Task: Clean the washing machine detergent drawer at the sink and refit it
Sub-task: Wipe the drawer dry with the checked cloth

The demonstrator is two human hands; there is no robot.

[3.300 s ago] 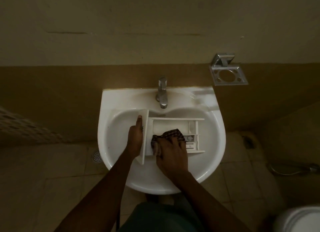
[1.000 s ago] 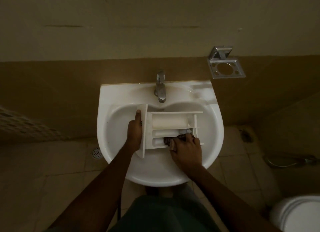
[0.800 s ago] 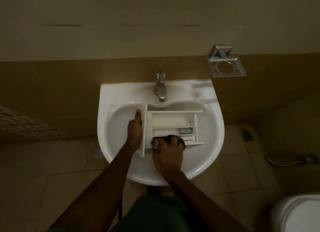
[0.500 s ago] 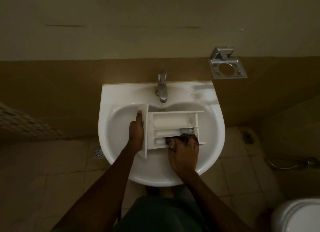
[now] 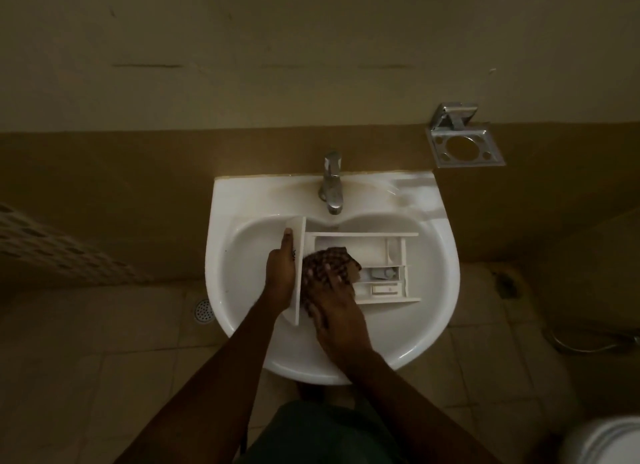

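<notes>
A white detergent drawer (image 5: 391, 255) lies across the bowl of a white sink (image 5: 433, 283), its front panel at the left. My left hand (image 5: 282, 273) grips that front panel, thumb up along it. A dark checked cloth (image 5: 329, 261) is pressed into the drawer's left compartments, and my right hand (image 5: 332, 301) is shut on it. The right compartments show small inserts. The cloth and hand hide the drawer's near left part.
A chrome tap (image 5: 331, 183) stands at the back of the sink, shut off. A metal holder (image 5: 464, 141) hangs on the wall at the right. A floor drain (image 5: 203, 311) is at the left, a toilet (image 5: 602, 439) at the bottom right, a hose (image 5: 595, 342) by it.
My right hand and the cloth have slid left along the drawer, from its right end to the compartments beside the front panel. The left hand has stayed on the panel.
</notes>
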